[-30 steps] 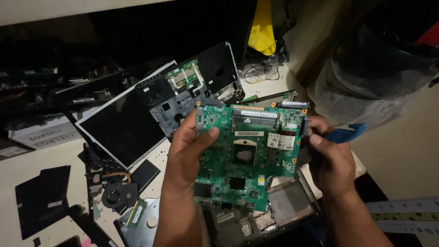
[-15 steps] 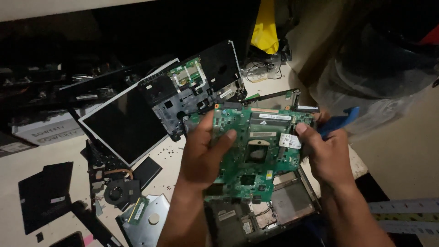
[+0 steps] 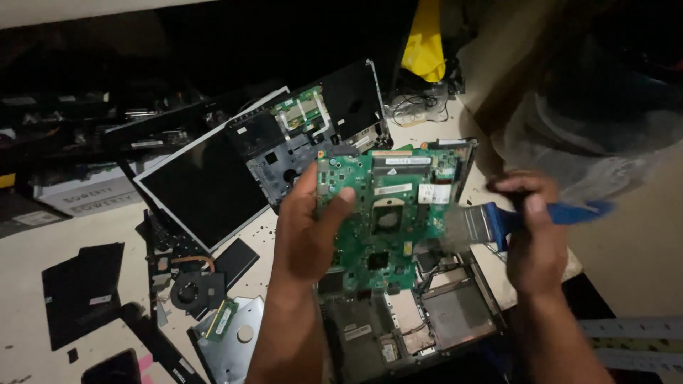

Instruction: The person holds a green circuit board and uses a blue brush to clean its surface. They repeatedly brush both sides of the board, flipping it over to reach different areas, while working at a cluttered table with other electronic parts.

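My left hand (image 3: 309, 231) grips the left edge of a green laptop motherboard (image 3: 391, 213) and holds it upright above an opened laptop base (image 3: 427, 320). To the right of the board, my right hand (image 3: 533, 235) is closed on a blue-handled brush (image 3: 569, 212). Its blurred bristles (image 3: 473, 226) lie against the board's right edge. The thumb of my left hand rests on the board's face.
A detached laptop screen panel (image 3: 203, 188) and a black chassis cover with a small green board (image 3: 313, 131) lie behind. A cooling fan (image 3: 188, 291), a memory stick (image 3: 222, 320) and black plastic pieces sit at the left. A clear plastic bag (image 3: 590, 135) is at the right.
My right hand has let go of the board's right edge and swung the blue brush across to it. My left hand now holds the board alone.
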